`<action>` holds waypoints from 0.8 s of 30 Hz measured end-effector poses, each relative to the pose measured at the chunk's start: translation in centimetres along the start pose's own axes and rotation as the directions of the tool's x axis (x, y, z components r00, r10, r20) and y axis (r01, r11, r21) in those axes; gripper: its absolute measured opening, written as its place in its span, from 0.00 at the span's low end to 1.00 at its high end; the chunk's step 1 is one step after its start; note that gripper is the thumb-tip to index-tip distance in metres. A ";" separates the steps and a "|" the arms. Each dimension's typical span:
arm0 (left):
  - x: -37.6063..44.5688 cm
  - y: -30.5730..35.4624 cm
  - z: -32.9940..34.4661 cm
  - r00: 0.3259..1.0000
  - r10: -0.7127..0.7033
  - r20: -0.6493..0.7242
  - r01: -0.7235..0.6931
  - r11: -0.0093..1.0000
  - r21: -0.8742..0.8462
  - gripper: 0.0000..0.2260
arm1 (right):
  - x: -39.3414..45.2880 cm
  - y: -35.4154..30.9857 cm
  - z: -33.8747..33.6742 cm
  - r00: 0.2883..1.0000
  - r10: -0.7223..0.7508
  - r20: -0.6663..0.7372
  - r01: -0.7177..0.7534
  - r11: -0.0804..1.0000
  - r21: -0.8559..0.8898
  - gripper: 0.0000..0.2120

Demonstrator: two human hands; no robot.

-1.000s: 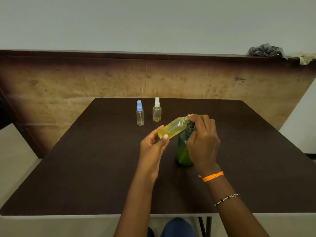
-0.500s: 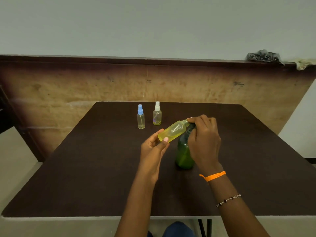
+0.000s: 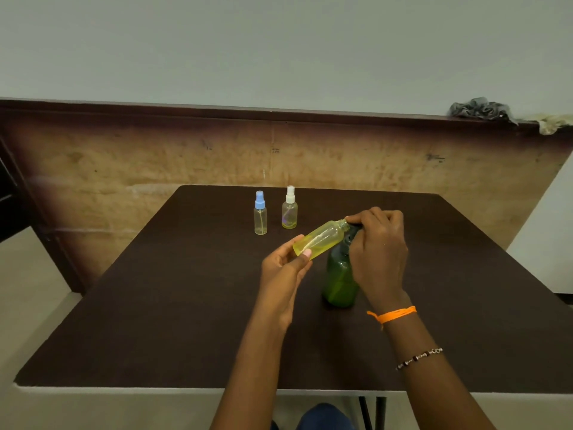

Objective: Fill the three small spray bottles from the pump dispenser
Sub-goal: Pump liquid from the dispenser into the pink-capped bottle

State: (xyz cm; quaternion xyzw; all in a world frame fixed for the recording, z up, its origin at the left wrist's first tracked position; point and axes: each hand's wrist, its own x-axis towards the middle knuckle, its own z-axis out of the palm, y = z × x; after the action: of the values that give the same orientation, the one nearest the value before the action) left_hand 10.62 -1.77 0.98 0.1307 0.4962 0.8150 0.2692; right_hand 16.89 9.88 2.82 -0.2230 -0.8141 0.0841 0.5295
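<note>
Centrally, the left hand [image 3: 283,268] grips the base of a tilted, uncapped yellow spray bottle [image 3: 321,238], its open neck raised toward the pump head. The right hand [image 3: 376,252] curls over the pump head of the green pump dispenser [image 3: 339,279], which stands on the dark table [image 3: 155,305]. Farther back, two capped bottles stand upright: a blue-capped spray bottle [image 3: 260,213] left, a white-capped spray bottle [image 3: 289,208] right.
</note>
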 end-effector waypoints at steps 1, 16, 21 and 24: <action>0.0 -0.1 0.0 1.000 -0.001 -0.003 0.001 1.000 0.001 0.16 | -0.3 0.1 0.2 1.000 0.000 -0.014 0.000 1.000 0.020 0.14; 0.3 0.1 -0.2 1.000 0.007 0.007 -0.007 1.000 0.027 0.16 | -0.1 0.3 0.1 1.000 -0.024 -0.010 0.024 1.000 0.014 0.15; 0.3 -0.5 -0.3 1.000 -0.019 -0.005 0.019 0.999 0.025 0.16 | -2.8 0.9 1.3 0.996 -0.049 -0.071 0.049 0.999 0.002 0.19; 0.2 -0.2 -0.3 1.000 -0.026 0.000 0.026 1.000 0.018 0.16 | -2.5 0.6 1.3 0.997 -0.021 -0.071 0.021 1.000 0.006 0.19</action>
State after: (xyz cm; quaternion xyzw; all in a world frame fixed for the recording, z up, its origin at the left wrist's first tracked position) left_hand 10.37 -1.82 0.59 0.1267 0.5053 0.8069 0.2784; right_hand 16.74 9.38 -0.03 -0.2155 -0.7970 0.0732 0.5595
